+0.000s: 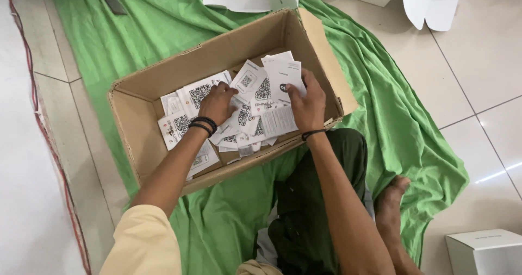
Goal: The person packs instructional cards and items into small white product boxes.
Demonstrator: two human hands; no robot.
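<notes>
An open brown cardboard box lies on a green cloth. Inside it is a loose pile of white printed leaflets with square black code patterns. My left hand, with black bands at the wrist, reaches into the box and rests fingers-down on the pile. My right hand, also with a dark wrist band, holds a small stack of white leaflets upright at the box's right side, thumb on the front sheet.
The green cloth covers a pale tiled floor. White cartons and a white sheet lie at the top. Another white box stands at the bottom right. My bare foot rests on the cloth. A red cable runs along the left.
</notes>
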